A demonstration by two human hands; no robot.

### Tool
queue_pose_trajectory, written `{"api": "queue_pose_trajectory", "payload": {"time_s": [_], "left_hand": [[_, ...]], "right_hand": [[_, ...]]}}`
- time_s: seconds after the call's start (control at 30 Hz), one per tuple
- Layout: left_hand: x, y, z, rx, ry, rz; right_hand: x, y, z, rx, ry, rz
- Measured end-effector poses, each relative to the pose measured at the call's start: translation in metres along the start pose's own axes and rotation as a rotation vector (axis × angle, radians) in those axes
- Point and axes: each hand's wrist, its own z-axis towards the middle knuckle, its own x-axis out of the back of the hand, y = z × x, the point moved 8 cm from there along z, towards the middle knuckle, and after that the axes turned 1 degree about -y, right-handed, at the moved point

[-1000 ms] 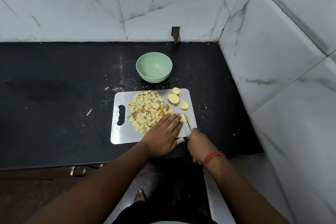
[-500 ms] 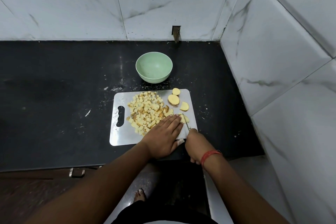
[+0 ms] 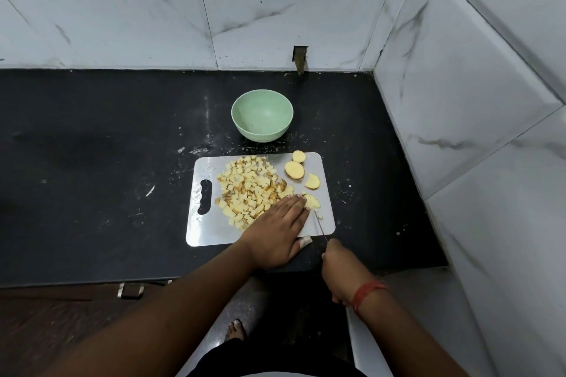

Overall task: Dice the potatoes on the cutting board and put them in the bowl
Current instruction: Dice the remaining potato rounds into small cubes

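A steel cutting board (image 3: 202, 223) lies on the black counter and carries a heap of diced potato (image 3: 249, 190). Three potato slices (image 3: 294, 169) lie at its far right corner. My left hand (image 3: 277, 231) lies flat, its straight fingers pressing a potato piece (image 3: 312, 201) near the board's right edge. My right hand (image 3: 340, 266) grips the handle of a thin knife (image 3: 320, 225), whose blade runs up to that piece. The green bowl (image 3: 262, 115) stands empty just beyond the board.
Marble-tiled walls close off the back and the right (image 3: 459, 101). The black counter (image 3: 92, 162) stretches to the left. Its front edge runs just below my hands, with a metal latch (image 3: 131, 290) under it. My foot (image 3: 235, 329) shows on the floor.
My right hand has drawn the knife back toward me, so the blade's tip now lies at the near side of the potato piece. The left hand keeps pressing the piece.
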Motion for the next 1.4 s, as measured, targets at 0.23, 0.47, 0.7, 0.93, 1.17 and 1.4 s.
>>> {"api": "queue_pose_trajectory", "payload": {"time_s": [0.23,0.47,0.7,0.93,1.17,1.4], "left_hand": [[0.003,-0.001,-0.004,0.019,0.038,0.004],[0.004,-0.001,-0.004,0.016,0.039,0.005],[0.001,-0.002,-0.003,0.011,0.051,-0.008],[-0.001,-0.003,-0.002,0.016,0.037,-0.015],[-0.003,-0.002,-0.001,0.018,0.023,0.006],[0.001,-0.002,-0.004,0.028,0.062,0.021]], "right_hand": [[0.016,-0.010,-0.002,0.063,0.096,0.007],[0.025,-0.030,0.015,0.104,0.079,-0.055],[0.019,-0.029,0.022,0.035,0.027,-0.061],[0.020,-0.036,0.018,0.106,0.039,-0.009],[0.004,-0.013,0.010,0.081,0.014,-0.054],[0.008,0.000,0.005,0.108,0.129,-0.038]]}}
